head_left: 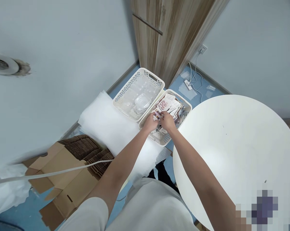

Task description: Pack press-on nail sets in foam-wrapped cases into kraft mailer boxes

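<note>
My left hand point(150, 123) is closed on a small printed card point(157, 113) with purple and yellowish spots. Close beside it, my right hand point(167, 121) has its fingers bent together near the card's right edge; what lies between those fingertips is too small to make out. Both hands are over a white plastic basket point(189, 103) holding several printed cards point(167, 101) and clear packets. Touching it at the upper left is a second white basket point(117, 102), with clear plastic containers point(143, 101) in it.
A round white table point(231, 138) stands to the right. White foam sheets point(103, 118) and flattened cardboard boxes point(70, 173) lie at the left. Behind the baskets is a wooden door point(159, 41). A power strip point(188, 84) with cables rests on the blue floor.
</note>
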`<state>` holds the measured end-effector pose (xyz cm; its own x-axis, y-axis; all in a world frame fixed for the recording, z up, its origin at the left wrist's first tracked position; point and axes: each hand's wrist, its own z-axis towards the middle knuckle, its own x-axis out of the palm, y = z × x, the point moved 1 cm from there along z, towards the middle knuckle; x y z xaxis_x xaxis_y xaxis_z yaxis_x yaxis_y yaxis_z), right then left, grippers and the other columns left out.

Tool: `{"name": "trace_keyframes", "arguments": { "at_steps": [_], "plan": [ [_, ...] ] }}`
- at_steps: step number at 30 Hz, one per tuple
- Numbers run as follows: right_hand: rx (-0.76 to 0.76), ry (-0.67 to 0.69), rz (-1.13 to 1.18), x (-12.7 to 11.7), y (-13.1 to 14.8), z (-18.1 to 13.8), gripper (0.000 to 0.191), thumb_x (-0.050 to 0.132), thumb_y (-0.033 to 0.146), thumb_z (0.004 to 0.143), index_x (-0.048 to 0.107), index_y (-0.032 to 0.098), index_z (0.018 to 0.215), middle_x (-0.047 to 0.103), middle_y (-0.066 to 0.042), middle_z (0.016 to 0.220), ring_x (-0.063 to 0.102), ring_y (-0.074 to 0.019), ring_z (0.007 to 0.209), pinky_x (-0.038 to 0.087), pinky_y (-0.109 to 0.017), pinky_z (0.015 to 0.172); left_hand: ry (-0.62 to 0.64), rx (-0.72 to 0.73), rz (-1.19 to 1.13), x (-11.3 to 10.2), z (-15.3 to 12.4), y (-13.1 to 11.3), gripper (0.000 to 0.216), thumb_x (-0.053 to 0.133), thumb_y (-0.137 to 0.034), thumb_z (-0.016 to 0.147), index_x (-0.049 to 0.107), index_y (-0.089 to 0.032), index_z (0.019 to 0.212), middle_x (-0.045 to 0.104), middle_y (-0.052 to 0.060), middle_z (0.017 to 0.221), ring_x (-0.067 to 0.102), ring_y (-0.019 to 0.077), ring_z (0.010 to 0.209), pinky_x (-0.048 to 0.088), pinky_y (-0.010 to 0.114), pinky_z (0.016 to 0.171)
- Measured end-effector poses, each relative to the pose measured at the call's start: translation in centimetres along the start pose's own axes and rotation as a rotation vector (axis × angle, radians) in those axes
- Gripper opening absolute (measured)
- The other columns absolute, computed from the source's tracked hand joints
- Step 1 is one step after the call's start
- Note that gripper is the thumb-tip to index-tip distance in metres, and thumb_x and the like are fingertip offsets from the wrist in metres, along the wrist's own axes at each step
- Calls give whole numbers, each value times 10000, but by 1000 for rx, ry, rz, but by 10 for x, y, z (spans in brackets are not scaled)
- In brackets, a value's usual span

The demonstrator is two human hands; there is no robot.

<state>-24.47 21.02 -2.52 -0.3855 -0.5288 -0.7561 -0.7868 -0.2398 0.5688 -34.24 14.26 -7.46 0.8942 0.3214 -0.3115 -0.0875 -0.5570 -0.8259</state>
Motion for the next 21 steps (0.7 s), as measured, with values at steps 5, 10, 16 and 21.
{"name": "trace_keyframes", "arguments": {
  "at_steps": [5,10,16,21],
  "plan": [
    [76,-98,54,2,-5,5,328,484,125,687,542,138,1009,580,-97,948,546,-186,829,421,-317,760,15,-34,-84,3,0,4,595,601,-180,655,437,-177,1227,514,98,1224,486,229,1096,375,323,888],
    [141,-114,172,0,-9,12,258,469,173,705,553,161,949,606,-40,797,546,-152,703,434,-290,680,46,-46,-155,2,-4,0,574,587,-176,668,440,-180,1224,497,106,1248,478,230,1113,384,305,873],
    [157,-90,192,-1,-11,7,109,475,187,678,549,182,758,583,-6,677,539,-142,644,435,-299,678,-13,-14,-180,4,-17,-5,453,574,-162,687,504,-164,1134,538,104,1185,484,223,1107,373,324,901],
    [210,-158,591,-8,-7,-21,86,500,237,685,471,192,753,540,26,637,565,-127,620,477,-300,668,-206,57,-312,10,-38,-17,470,540,-223,746,412,-178,1196,483,105,1230,513,180,1061,406,297,874]
  ]
}}
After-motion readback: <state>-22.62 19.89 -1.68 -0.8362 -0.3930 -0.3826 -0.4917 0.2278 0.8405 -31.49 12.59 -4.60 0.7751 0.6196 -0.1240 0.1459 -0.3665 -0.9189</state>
